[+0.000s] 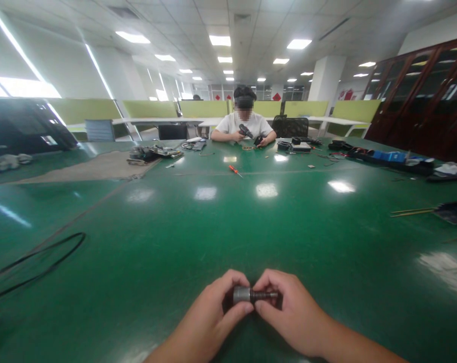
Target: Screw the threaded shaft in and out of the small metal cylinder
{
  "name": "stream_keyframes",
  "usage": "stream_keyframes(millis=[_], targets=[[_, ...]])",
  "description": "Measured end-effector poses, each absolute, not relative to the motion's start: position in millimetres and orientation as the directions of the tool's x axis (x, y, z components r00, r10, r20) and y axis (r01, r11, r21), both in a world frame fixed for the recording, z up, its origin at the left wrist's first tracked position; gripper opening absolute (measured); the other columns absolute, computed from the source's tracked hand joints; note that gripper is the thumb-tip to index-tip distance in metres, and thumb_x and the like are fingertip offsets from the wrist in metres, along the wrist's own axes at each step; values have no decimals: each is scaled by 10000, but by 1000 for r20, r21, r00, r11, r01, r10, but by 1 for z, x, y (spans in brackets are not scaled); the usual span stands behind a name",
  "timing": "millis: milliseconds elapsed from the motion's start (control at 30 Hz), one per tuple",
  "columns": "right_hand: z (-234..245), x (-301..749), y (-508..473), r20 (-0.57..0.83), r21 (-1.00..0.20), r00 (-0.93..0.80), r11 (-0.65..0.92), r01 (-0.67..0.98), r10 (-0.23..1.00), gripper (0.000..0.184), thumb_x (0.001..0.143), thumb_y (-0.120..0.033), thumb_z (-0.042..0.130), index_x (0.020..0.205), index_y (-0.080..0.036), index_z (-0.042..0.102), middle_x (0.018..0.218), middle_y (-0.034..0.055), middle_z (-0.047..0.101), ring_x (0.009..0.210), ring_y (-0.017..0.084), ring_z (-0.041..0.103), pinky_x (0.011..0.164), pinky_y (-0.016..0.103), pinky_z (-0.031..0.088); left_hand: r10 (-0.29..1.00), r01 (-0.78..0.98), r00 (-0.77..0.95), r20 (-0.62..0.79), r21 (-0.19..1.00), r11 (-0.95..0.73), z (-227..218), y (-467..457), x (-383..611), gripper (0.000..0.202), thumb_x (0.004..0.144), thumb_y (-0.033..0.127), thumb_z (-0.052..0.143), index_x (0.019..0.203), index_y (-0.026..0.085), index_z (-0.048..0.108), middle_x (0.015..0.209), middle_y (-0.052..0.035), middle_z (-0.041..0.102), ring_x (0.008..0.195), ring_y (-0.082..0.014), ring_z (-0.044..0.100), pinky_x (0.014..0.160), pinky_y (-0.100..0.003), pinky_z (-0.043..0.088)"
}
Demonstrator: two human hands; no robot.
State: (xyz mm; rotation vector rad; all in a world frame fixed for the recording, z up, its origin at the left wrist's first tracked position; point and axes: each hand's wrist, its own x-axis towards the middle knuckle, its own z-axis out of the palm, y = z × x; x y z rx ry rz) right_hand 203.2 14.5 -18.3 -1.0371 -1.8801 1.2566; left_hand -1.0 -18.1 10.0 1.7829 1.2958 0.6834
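Note:
Close to the near edge of the table, a small metal part lies level between my two hands: a grey metal cylinder (242, 294) with a thinner, dark ridged shaft (264, 295) pointing right. My left hand (216, 305) is closed around the cylinder, thumb below and fingers above. The fingers of my right hand (288, 307) are curled round the shaft, its thumb and index finger meeting near the joint of the two sections. My palms and fingers hide the part's underside and its left end.
Across the green table (168, 227) sits a person (245, 123) holding a dark power tool. An orange-handled screwdriver (235, 170) lies between us. A black cable (43, 267) loops at left; tweezers-like brass sticks (413, 212) lie right. Tools and parts (148, 153) are heaped further back.

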Motion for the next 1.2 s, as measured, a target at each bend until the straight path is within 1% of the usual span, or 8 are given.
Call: stream_keyframes(millis=[200, 400, 933, 1200], targets=[[-17, 203, 14, 91, -941, -495, 238, 241, 864, 99, 764, -99, 613, 818, -182, 618, 716, -29, 603, 638, 117, 531, 622, 225, 403, 946, 513, 323, -29, 845, -150, 9, -19, -2, 117, 923, 288, 598, 1027, 234, 600, 932, 4, 618, 881, -189, 567, 788, -271, 388], [-17, 203, 15, 83, -938, -500, 237, 253, 862, 77, 773, -111, 615, 793, -183, 600, 685, -39, 582, 620, 115, 520, 593, 223, 380, 945, 515, 326, -20, 842, -160, 8, -18, -2, 134, 919, 295, 597, 1037, 232, 608, 939, -8, 626, 880, -198, 571, 784, -272, 395], [-14, 204, 12, 92, -920, -490, 262, 291, 867, 85, 777, -100, 607, 792, -183, 599, 707, -36, 603, 651, 121, 541, 609, 229, 390, 945, 507, 328, -20, 847, -158, 11, -19, -2, 130, 916, 284, 607, 1036, 235, 602, 958, 1, 619, 908, -195, 573, 816, -280, 393], [-13, 204, 13, 84, -927, -489, 249, 282, 868, 81, 784, -104, 601, 798, -183, 592, 693, -39, 586, 629, 117, 524, 602, 229, 380, 944, 490, 330, -17, 858, -156, 10, -18, -1, 119, 924, 277, 594, 1036, 238, 594, 938, 11, 609, 885, -185, 562, 786, -274, 391]])
